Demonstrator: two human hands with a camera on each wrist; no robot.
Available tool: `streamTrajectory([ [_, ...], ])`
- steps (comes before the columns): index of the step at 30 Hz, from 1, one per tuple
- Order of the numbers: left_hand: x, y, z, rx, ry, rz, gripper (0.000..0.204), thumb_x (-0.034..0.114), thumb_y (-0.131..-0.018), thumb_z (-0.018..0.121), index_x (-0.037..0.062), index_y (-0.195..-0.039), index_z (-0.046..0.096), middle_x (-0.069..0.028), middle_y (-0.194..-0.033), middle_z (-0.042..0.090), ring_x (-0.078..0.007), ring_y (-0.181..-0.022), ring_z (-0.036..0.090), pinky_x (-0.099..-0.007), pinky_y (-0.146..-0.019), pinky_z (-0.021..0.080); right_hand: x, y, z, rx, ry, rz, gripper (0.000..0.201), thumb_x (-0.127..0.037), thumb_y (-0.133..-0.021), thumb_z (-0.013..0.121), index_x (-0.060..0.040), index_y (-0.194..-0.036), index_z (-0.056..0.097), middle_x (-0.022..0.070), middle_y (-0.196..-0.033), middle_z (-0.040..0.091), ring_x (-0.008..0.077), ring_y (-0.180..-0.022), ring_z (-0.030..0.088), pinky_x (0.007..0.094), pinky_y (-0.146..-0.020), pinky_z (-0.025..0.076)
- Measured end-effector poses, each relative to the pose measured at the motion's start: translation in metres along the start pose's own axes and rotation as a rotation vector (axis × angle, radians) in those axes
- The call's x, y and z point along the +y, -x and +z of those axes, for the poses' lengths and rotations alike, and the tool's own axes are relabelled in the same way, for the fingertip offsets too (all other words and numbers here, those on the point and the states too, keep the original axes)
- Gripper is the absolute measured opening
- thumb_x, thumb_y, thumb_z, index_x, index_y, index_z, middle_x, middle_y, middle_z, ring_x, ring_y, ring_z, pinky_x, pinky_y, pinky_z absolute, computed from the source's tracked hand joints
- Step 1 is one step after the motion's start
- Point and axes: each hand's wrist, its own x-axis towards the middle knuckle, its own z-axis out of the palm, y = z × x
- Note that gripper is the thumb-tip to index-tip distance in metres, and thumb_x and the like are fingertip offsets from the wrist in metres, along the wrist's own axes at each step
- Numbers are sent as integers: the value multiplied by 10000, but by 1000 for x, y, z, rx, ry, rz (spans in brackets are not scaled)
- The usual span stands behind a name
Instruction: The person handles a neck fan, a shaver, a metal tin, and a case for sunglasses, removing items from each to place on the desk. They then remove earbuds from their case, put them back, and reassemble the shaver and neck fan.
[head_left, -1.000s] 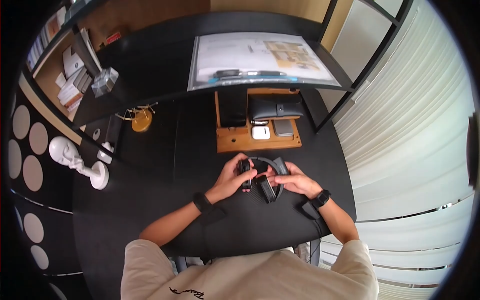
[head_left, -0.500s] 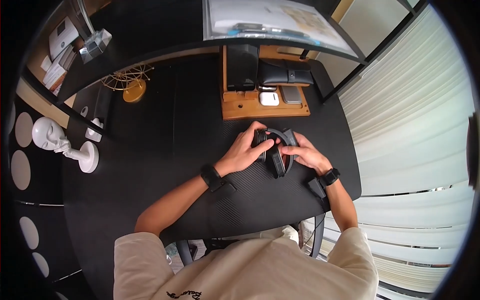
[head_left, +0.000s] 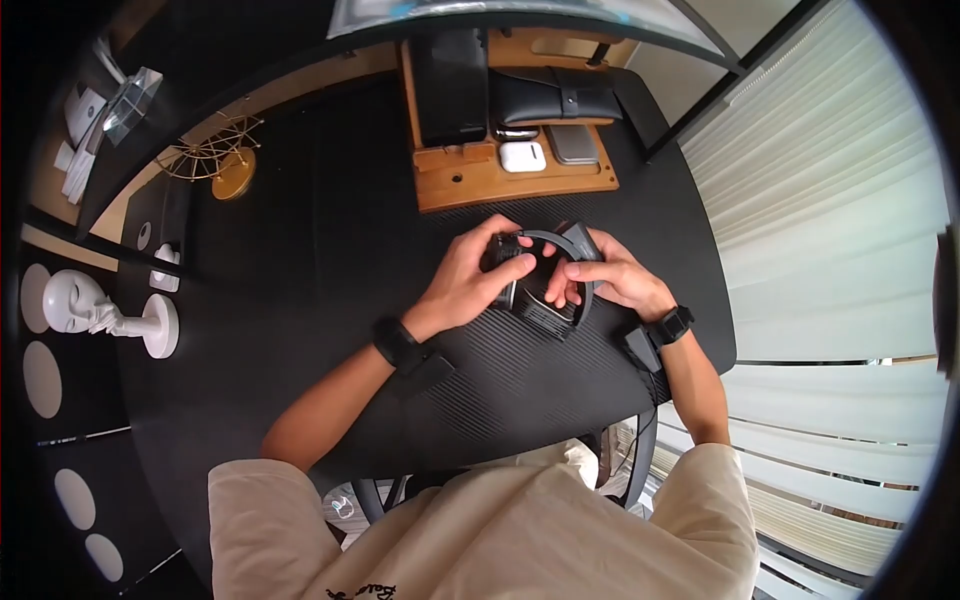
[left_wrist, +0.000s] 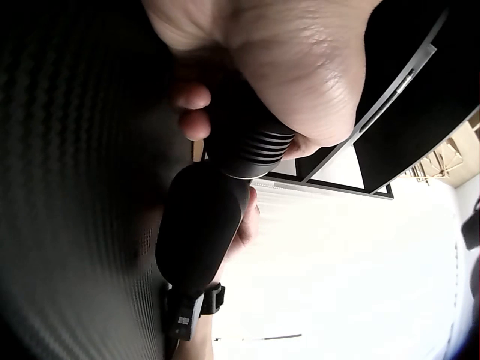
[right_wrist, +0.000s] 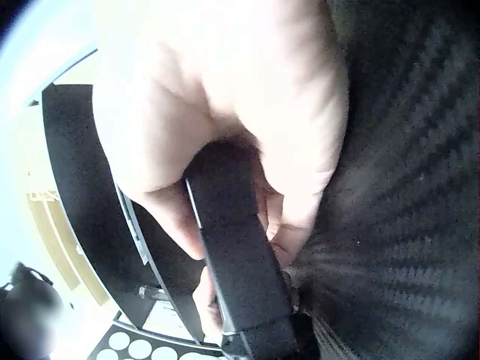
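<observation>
Both hands hold a pair of black headphones (head_left: 546,319) above the dark desk. The left hand (head_left: 468,278) grips one ribbed ear cup, its thumb laid over the cup. On the opposite side, the right hand (head_left: 622,274) holds the headband, with some fingers inside the loop. In the left wrist view the ribbed cup (left_wrist: 251,146) lies under the left hand (left_wrist: 292,60), with the other ear cup beyond it. The right wrist view has the right hand (right_wrist: 225,97) around a flat black part (right_wrist: 240,255) of the headphones.
Behind the hands a wooden organizer (head_left: 520,188) bears a white case (head_left: 522,156), a grey square item (head_left: 573,144) and a black pouch (head_left: 555,96). A white figurine (head_left: 160,325) and gold ornament (head_left: 234,175) are at left. A shelf (head_left: 560,22) overhangs the desk's back.
The head view has tilted down, so desk items sit higher in it. The lower ear cup has turned, and right-hand fingers now show inside the headband loop. Both hands keep their hold.
</observation>
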Motion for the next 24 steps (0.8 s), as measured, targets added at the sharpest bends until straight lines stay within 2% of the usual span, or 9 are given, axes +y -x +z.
streamTrajectory([
  [5, 5, 1, 3, -8, 32, -9, 275, 152, -936, 665, -14, -1139, 582, -60, -1041, 631, -91, -799, 595, -243, -704, 477, 3, 3, -5, -63, -139, 40, 313, -135, -990, 589, 2, -1249, 482, 263, -952, 709, 288, -756, 732, 325, -619, 583],
  [6, 7, 2, 3, -1, 53, 9, 274, 159, -939, 663, -13, -1139, 585, -56, -1026, 632, -91, -806, 598, -243, -716, 479, 3, 2, -5, -84, -142, 27, 334, -139, -1015, 536, 10, -1300, 443, 292, -979, 694, 333, -772, 737, 376, -626, 629],
  [10, 8, 1, 4, -19, 52, 23, 248, 165, -964, 632, -5, -1140, 590, -37, -935, 632, -92, -839, 607, -244, -746, 476, 1, 7, 0, -82, -202, 30, 383, -153, -1041, 461, 16, -1376, 385, 319, -1071, 667, 395, -836, 729, 436, -670, 649],
  [13, 9, 1, 3, -63, 45, 109, 244, 192, -998, 575, -3, -1144, 586, -31, -933, 630, -92, -862, 607, -244, -752, 474, 0, 8, 3, -88, -198, 49, 394, -164, -1038, 470, 22, -1374, 381, 329, -1094, 658, 397, -832, 729, 427, -659, 650],
  [15, 6, -1, 1, -16, 120, 84, 266, 241, -1012, 564, -1, -1117, 602, -50, -918, 654, -91, -812, 626, -248, -694, 493, 0, 10, 2, -89, -195, 50, 394, -166, -1036, 471, 24, -1369, 382, 337, -1106, 651, 397, -824, 729, 425, -653, 649],
  [16, 5, 2, -2, -8, 105, -29, 342, 323, -1041, 490, 9, -1112, 606, -40, -934, 639, -89, -819, 624, -245, -688, 486, 0, 11, 2, -83, -194, 42, 393, -167, -1035, 472, 27, -1365, 384, 345, -1118, 644, 396, -816, 729, 424, -647, 649],
  [17, 2, 1, -2, -3, 107, -27, 342, 323, -1041, 490, 9, -1112, 606, -40, -934, 639, -89, -819, 624, -245, -688, 486, 2, 11, 2, -87, -191, 46, 393, -167, -1035, 472, 27, -1365, 384, 345, -1118, 644, 396, -816, 729, 424, -647, 649],
  [21, -7, -3, -6, 12, 180, 6, 432, 382, -1071, 376, 4, -1184, 554, -84, -1004, 623, -134, -897, 652, -285, -732, 575, -6, 15, -1, -10, -117, -44, 436, -220, -1027, 467, 38, -1360, 350, 384, -1144, 615, 413, -781, 726, 440, -614, 646],
  [24, -1, -2, -2, 41, 315, -6, 460, 381, -1079, 339, -19, -1171, 546, -125, -978, 633, -178, -829, 675, -304, -636, 579, -20, 24, -7, 63, -131, -155, 431, -222, -1029, 473, 34, -1358, 362, 383, -1164, 609, 396, -771, 730, 424, -606, 645],
])
